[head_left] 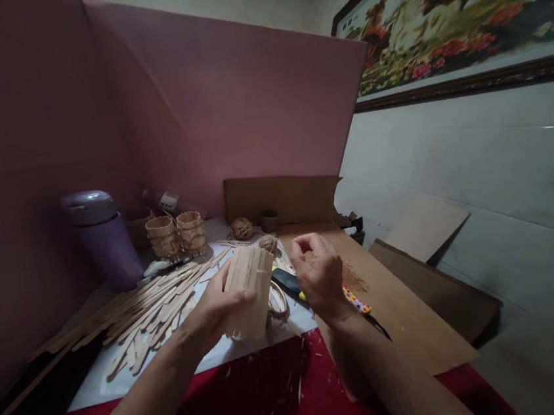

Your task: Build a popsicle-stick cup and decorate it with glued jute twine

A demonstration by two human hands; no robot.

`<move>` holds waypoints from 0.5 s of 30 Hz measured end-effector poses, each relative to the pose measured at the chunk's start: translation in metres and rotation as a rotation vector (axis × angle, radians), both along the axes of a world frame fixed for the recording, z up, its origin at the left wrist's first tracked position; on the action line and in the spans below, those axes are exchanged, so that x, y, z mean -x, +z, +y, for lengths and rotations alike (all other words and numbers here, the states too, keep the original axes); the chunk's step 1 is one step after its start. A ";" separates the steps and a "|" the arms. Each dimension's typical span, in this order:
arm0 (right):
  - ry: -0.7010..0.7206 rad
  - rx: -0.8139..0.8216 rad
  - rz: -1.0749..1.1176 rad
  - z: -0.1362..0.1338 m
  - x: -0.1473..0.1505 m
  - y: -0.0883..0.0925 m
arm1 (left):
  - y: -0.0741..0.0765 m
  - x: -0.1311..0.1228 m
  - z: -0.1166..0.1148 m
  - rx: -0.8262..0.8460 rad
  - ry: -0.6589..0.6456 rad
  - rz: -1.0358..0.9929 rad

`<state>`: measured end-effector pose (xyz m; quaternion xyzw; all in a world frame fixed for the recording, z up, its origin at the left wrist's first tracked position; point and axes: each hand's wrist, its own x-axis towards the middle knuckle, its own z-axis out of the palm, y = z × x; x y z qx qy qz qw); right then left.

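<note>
My left hand (pixel 220 304) grips a tilted cup-like piece made of pale wooden sticks (pixel 250 293), thumb across its front. To its right my right hand (pixel 318 269) is raised with fingers curled in a pinch, apart from the wooden piece; whatever it may hold is too small to make out. Between the hands lie a round hoop (pixel 277 298) and a dark tool with yellow-green ends (pixel 289 281). Behind them is a small ball of twine (pixel 267 243). A colourful patterned handle (pixel 357 301) shows just right of my right wrist.
Many loose wooden sticks (pixel 153 306) spread at the left. Beyond them stand a purple bottle (pixel 107 242) and two scalloped wooden cups (pixel 191 233). A larger twine ball (pixel 242 228) and small pot (pixel 269 219) sit behind. Brown board (pixel 397 314) covers the right side.
</note>
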<state>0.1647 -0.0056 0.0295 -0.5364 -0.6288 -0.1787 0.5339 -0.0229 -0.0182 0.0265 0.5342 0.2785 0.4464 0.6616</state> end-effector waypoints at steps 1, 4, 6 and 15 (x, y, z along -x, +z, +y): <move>-0.032 0.041 -0.006 0.002 -0.004 -0.001 | 0.000 0.001 0.000 0.028 -0.002 -0.015; 0.021 0.100 -0.054 -0.003 -0.009 0.001 | 0.000 0.001 0.000 0.067 0.011 -0.045; 0.201 0.045 -0.075 -0.014 -0.004 0.005 | 0.000 -0.001 0.000 0.068 0.034 -0.048; 0.295 -0.030 -0.438 -0.032 0.015 0.011 | -0.002 -0.007 0.005 -0.050 0.102 0.004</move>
